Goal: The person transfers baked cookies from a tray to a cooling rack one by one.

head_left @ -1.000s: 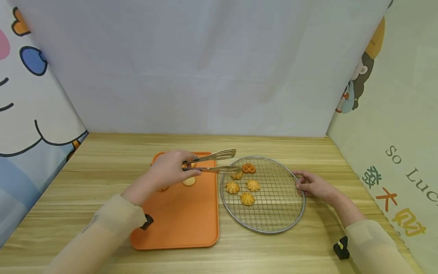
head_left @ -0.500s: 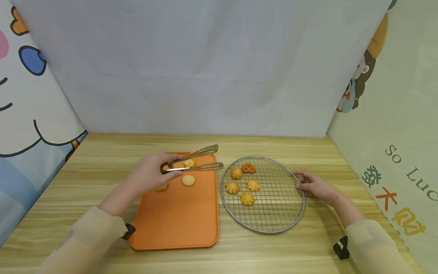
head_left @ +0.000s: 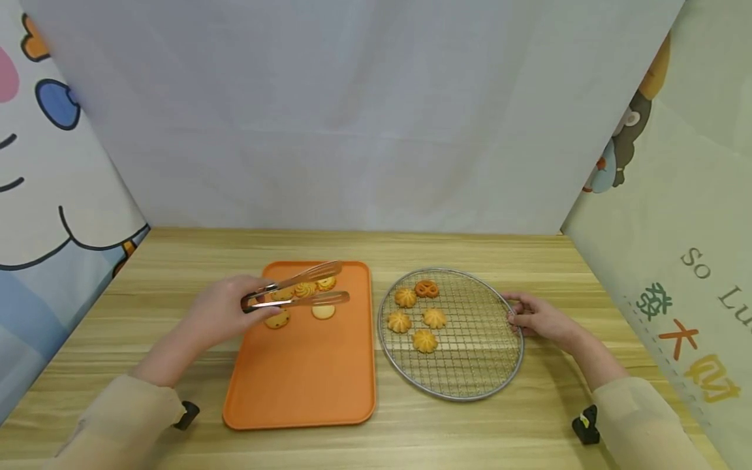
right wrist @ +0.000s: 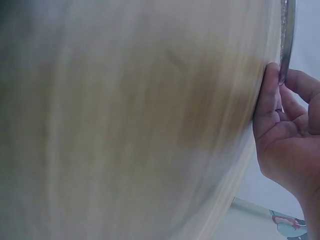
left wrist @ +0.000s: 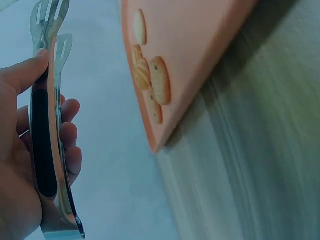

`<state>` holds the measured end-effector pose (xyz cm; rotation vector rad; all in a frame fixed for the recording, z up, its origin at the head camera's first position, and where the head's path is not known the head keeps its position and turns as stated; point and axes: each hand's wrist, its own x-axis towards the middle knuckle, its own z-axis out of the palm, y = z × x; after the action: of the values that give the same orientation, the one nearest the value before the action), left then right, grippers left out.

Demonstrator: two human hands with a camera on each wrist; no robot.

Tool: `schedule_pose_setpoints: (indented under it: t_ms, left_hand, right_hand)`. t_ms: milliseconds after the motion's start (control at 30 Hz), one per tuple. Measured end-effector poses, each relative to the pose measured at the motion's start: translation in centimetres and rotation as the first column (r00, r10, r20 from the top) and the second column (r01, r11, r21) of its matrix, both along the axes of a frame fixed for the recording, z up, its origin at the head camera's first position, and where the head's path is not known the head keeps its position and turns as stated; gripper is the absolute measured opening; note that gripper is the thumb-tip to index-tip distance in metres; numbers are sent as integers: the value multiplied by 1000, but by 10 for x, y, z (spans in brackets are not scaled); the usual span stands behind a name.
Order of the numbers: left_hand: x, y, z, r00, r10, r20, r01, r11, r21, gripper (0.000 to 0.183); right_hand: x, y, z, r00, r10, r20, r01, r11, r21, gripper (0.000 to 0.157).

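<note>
Head view: the left hand (head_left: 223, 308) grips the spread tongs (head_left: 329, 298) over probably brittle, light cookies (head_left: 277, 319), best pinched gently edgewise; left wrist view: the cookies lie beside the grip, on the tray (left wrist: 205, 35); right wrist view: the right hand (right wrist: 290, 137) pinches the stiff-looking wire rack (right wrist: 288, 45) by its rim.

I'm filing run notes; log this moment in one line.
left hand: holds empty tongs over tray | right hand: grips rack rim | tray: cookies | rack: four cookies, pretzel

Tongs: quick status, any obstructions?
Left hand grips tongs, open and unloaded, above orange tray. Right hand holds wire rack by rim. Nothing visibly in the way.
</note>
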<state>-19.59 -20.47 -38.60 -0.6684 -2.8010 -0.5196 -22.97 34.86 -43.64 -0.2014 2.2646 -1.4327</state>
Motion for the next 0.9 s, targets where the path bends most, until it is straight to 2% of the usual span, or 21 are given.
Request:
schedule_pose_setpoints:
  t_ms: [433,700,900]
  left_hand:
    - [2,-22,-16,999,20,45,-17,997,-80,23]
    - [-6,-26,-23,993,27,112,-14,993,-114,40]
    - [-13,-27,-29,990,20,137,-3,992,-125,43]
  right_hand:
    - [-1,1,-2,1000,-4,0,4,1000,0,60]
    - [-1,1,-1,1000,-9,-4,9,1000,6,59]
    - [-1,0,-2,1000,-12,1,12,1000,4,60]
